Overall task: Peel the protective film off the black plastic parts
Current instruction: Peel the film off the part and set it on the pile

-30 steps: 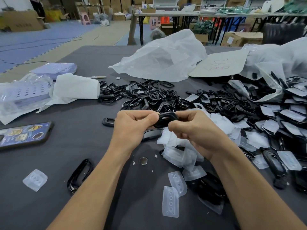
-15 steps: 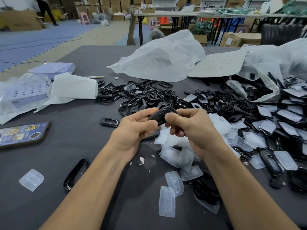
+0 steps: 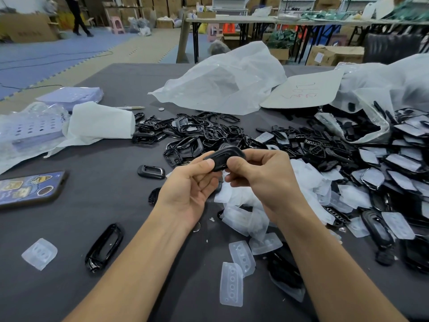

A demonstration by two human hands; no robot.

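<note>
Both hands meet over the middle of the dull grey table (image 3: 104,205) and pinch one matte black oval plastic part (image 3: 224,156) between thumbs and fingers, the left hand (image 3: 190,184) on its left end and the right hand (image 3: 262,180) on its right. Two loose black frames lie apart: a matte frame (image 3: 151,171) at nine o'clock of the hands and a glossy frame (image 3: 104,247) at seven. Three translucent dimpled film pieces (image 3: 232,284) lie at six, and a fourth film piece (image 3: 39,253) at eight. A tangle of black frames (image 3: 197,133) spreads at twelve, and film-covered parts (image 3: 394,163) are heaped at three. One phone (image 3: 30,188) lies at nine. Behind the table is a warehouse floor with cardboard boxes (image 3: 336,54).
</note>
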